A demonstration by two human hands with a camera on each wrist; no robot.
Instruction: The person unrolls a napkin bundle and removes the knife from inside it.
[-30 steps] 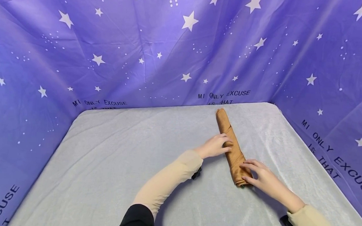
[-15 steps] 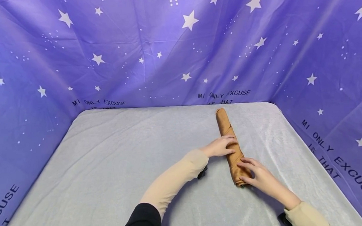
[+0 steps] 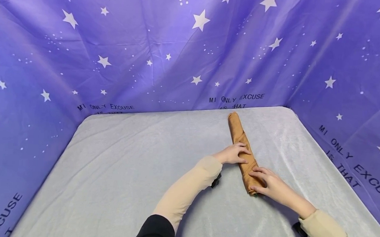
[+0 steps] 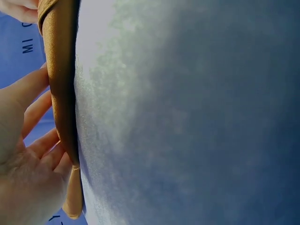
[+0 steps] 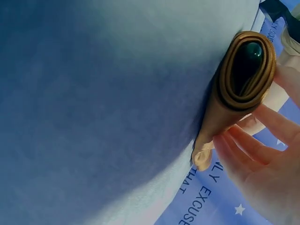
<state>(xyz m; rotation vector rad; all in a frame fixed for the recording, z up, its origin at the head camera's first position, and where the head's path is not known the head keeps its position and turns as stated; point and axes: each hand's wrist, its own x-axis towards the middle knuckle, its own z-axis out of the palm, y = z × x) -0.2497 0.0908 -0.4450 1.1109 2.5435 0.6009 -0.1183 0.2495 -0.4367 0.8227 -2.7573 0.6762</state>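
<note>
A long roll of satiny brown cloth [image 3: 237,127] lies on the right part of the table, running from the back edge toward me. At its near end, the right wrist view shows coiled layers of the cloth around a glossy dark green thing [image 5: 248,61], mostly hidden. My left hand [image 3: 231,154] rests its fingertips and thumb on the roll's middle; in the left wrist view these loosely bent fingers [image 4: 40,112] touch its upper side. Lower down, my right hand [image 3: 275,186] rests on the near end, thumb and fingers spread over the top.
Pale grey velvety cloth covers the table [image 3: 129,158]. A purple star-patterned curtain [image 3: 166,79] with printed words hangs behind it and at both sides. A small black device sits under each wrist.
My left hand has moved right and slightly nearer to me, farther over the roll. My right hand has shifted slightly left on the near end. The roll lies almost as before.
</note>
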